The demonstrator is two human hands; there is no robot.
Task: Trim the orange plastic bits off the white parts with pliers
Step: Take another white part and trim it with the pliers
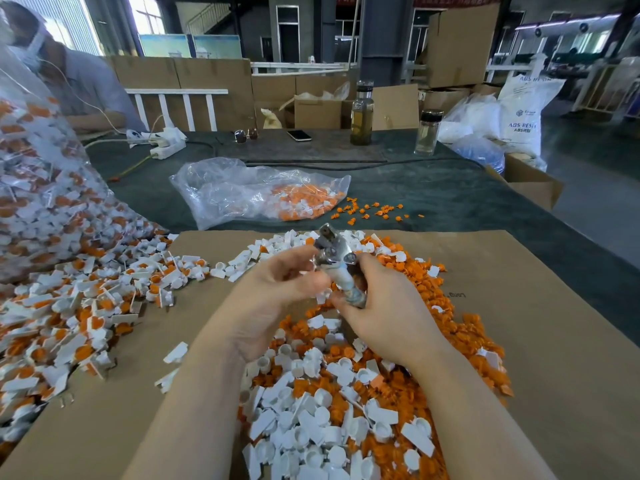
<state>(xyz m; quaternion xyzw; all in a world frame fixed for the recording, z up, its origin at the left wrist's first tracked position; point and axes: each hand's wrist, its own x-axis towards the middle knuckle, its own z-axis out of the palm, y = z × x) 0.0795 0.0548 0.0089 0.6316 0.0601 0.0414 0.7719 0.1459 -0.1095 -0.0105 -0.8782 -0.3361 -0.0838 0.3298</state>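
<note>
My right hand [384, 317] grips the handles of worn metal pliers [334, 252], whose jaws point up and away from me. My left hand [273, 292] curls in beside the jaws and pinches a small white part [320, 297], blurred so its shape is unclear. Below both hands lies a heap of trimmed white parts [311, 420] mixed with orange bits [450, 313] on a brown cardboard sheet [554, 341]. To the left spreads a pile of untrimmed white-and-orange parts [69, 323].
A large clear bag of untrimmed parts [41, 202] rises at the left edge. Another clear bag [256, 192] lies on the green table behind the cardboard, with loose orange bits [370, 209] beside it. A person in grey [79, 84] sits far left. Two bottles [362, 112] stand at the back.
</note>
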